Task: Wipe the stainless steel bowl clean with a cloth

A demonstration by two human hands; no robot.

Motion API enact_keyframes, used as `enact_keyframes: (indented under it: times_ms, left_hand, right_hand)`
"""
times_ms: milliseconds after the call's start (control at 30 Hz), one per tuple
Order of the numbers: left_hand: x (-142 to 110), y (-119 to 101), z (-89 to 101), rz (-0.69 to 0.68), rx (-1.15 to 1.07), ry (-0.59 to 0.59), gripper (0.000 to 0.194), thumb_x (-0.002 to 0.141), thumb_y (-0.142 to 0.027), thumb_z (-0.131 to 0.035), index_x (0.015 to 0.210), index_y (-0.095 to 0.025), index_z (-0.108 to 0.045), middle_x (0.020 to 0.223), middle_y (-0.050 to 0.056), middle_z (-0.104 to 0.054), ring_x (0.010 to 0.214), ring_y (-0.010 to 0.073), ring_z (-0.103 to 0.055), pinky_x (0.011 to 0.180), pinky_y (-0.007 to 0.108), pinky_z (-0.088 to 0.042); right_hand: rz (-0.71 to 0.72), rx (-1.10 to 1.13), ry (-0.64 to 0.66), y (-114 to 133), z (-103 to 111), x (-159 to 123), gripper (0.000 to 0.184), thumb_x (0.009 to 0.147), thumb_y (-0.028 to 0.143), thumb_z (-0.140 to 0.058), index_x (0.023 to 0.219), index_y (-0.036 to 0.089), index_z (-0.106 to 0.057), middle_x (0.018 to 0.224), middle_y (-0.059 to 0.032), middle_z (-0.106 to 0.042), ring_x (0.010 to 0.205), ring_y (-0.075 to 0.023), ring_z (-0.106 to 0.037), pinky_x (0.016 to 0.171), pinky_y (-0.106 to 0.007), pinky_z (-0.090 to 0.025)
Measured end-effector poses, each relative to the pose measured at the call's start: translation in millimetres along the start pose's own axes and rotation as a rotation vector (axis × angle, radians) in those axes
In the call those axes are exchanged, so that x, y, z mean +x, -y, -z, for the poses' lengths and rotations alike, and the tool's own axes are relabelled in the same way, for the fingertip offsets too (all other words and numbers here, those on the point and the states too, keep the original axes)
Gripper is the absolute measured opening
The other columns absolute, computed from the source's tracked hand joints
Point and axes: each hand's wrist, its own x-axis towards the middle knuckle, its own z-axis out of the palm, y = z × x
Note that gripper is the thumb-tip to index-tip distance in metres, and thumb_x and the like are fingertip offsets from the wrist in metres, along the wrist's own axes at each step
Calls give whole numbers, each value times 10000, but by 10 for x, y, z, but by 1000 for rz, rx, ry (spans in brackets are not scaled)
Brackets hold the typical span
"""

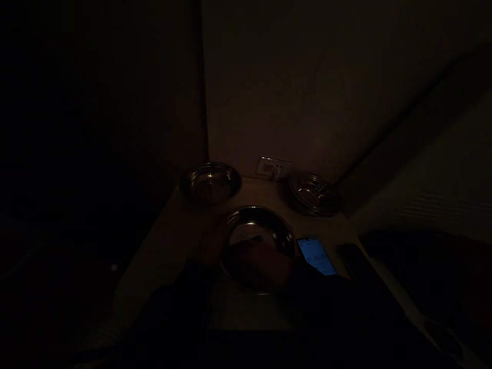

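one metal bowl (285,236) stands at the near middle of the counter (246,315), and it is the thing under work; the right hand (265,261) reaches over its near right rim and is down inside it; the light is very weak, so i cannot tell if this hand is grasping something small or only lies against the metal; the left hand (212,242) is at the left side of the same bowl, touching the rim or just beside it; whether it grips there or is loose, i also cannot tell.

as i judge, the step in hand is some handling inside this bowl, for which the left hand could give support; the next move calls, in my opinion, for a light pressure of the right hand and a firm left side, because smooth round metal may slide or turn on the counter; the right sleeve (317,289) passes close to a lit phone (317,256), so the arm needs some care there; a dark object (354,259) lies to the right of the phone, too dim to name.

at the back left is a second bowl (210,182); at the back right, several bowls (315,195) seem nested together; a socket plate (265,166) is on the wall (246,102) between them.
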Motion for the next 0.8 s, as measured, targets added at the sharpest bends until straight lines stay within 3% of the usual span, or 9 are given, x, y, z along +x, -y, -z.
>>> enact_keyframes:
  times_ms: [100,267,433,533,700,800]
  left_hand:
    - [-5,-9,-5,-10,9,-2,334,832,-271,-379,965,-161,-666,1062,60,-687,1014,210,-600,955,341,-425]
    - [40,24,12,-6,-7,31,361,835,-291,-361,973,-140,-659,1040,78,-688,977,208,-621,913,334,-457]
    - [40,156,23,-167,187,-33,321,744,-230,-482,1007,-209,-665,1062,38,-688,1013,236,-600,949,341,-433]
    - [44,220,18,-233,287,10,349,746,-243,-485,1045,-207,-661,1104,48,-672,1044,254,-585,977,351,-408]
    - [64,181,48,-141,244,-4,382,823,-288,-378,1075,-182,-644,1131,61,-662,1072,250,-582,960,356,-424]
    - [43,132,51,-112,220,3,395,849,-328,-341,1074,-192,-636,1094,66,-674,1022,244,-610,910,341,-459]
  right_hand:
    - [21,38,46,68,-8,-50,221,797,90,-551,918,216,-686,977,-30,-695,932,-146,-628,816,-239,-451]
    - [-192,29,-86,96,-43,150,281,835,59,-453,996,143,-667,1031,-128,-680,949,-206,-638,804,-304,-465]
    - [-131,176,-32,39,-52,33,250,807,134,-555,986,235,-698,980,-17,-714,900,-160,-661,761,-218,-481]
    - [-143,285,-23,62,-75,-30,253,792,146,-576,982,254,-703,966,0,-720,887,-152,-665,757,-212,-482]
    - [-354,223,-219,161,-104,75,324,823,111,-487,1072,218,-664,1052,-59,-694,971,-196,-640,828,-288,-470]
    - [-230,333,-137,145,-90,13,287,807,134,-540,1029,243,-687,1002,-22,-712,919,-167,-658,812,-242,-474]
